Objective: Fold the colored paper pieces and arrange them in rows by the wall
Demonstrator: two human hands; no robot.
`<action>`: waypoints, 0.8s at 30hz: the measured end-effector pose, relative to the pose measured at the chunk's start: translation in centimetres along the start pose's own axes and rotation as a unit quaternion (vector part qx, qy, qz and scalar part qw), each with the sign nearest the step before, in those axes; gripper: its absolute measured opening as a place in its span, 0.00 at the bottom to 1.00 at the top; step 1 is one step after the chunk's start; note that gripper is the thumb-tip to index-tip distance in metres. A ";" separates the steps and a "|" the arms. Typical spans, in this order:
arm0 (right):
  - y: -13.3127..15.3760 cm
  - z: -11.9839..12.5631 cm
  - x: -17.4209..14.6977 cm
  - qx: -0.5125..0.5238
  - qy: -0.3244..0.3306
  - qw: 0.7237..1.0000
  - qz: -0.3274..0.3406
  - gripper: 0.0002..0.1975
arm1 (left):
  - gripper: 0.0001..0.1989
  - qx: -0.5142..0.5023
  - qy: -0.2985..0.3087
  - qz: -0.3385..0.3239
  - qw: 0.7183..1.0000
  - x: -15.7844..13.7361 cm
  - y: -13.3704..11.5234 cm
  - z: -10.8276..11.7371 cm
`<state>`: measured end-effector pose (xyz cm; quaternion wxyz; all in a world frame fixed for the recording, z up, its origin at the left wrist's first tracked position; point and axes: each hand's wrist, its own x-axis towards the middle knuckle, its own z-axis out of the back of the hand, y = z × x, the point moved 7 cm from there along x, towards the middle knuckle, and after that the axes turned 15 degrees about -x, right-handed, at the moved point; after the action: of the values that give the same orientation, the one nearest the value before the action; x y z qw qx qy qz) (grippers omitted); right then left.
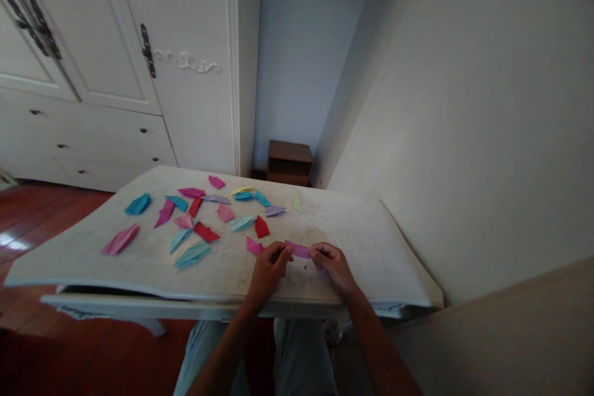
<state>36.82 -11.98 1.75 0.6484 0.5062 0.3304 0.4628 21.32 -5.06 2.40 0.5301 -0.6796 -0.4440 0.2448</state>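
A white desk [371, 226] is carrying folded paper pieces, scattered mostly over its left and middle parts. A big pink piece [121, 240] is lying near the left end, and a blue piece [138, 203] is sitting behind it. A pale blue piece [192, 254] is resting toward the front, with a red piece [206, 232] lying just behind. A yellow piece [241, 190] is lying toward the far edge. A light green piece [297, 202] is resting farthest right. A bright pink piece [253, 246] is sitting near the middle.
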 end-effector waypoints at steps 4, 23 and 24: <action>-0.3 -0.2 -0.2 0.077 0.017 0.997 -0.018 0.14 | 0.18 0.005 0.019 0.019 1.000 -0.1 0.4 -0.1; -1.2 -0.4 -0.9 0.181 -0.005 0.983 -0.038 0.16 | 0.19 -0.042 0.030 0.047 0.998 -0.2 0.2 -0.5; -1.2 -0.3 -0.9 0.180 -0.012 0.983 -0.036 0.16 | 0.19 -0.041 0.019 0.045 0.998 -0.1 0.3 -0.3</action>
<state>36.54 -12.81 0.47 0.5668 0.6079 0.4189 0.3657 21.61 -5.34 2.24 0.4987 -0.7245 -0.4123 0.2375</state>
